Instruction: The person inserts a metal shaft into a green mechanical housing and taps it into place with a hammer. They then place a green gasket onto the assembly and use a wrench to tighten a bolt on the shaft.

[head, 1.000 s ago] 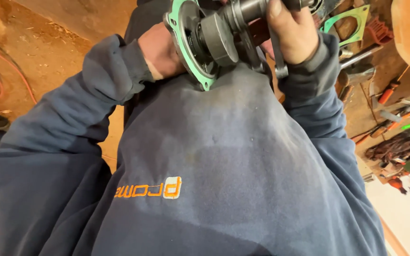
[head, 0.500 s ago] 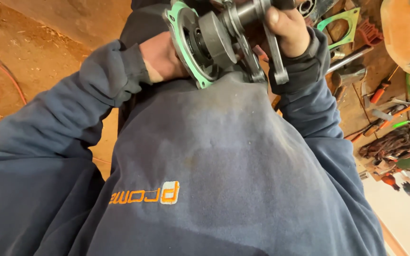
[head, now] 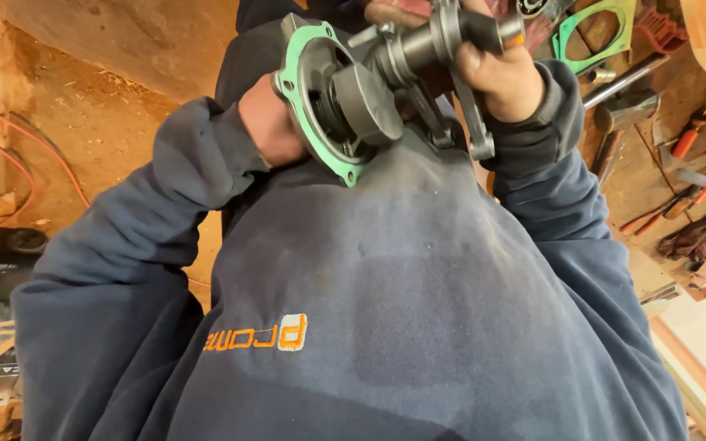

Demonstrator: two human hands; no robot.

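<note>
The left hand (head: 267, 122) is closed around the back of a grey metal housing (head: 345, 102), its fingers hidden behind the round flange, which wears a green gasket (head: 308, 122) around its rim. The housing is held up in front of the chest, against the dark blue sweatshirt (head: 418, 286), tilted so that its open face and the dark hub at the centre look toward the camera. The right hand (head: 504, 82) holds the other end — its grip wrapped on the grey shaft (head: 443, 41) that sticks out of the housing, fingers curled over the top and thumb underneath. A slim metal arm (head: 471, 114) hangs down from the shaft, just beside the right wrist. Behind the hands, toward the far right corner of the wooden surface (head: 631, 171), lies a second green gasket (head: 598, 33), flat and well apart from the housing. Near the right edge — screwdrivers with orange handles (head: 684, 135) and a tangle of other tools, too cluttered to tell apart. On the left an orange cable (head: 10, 155) runs over the earthen floor.
</note>
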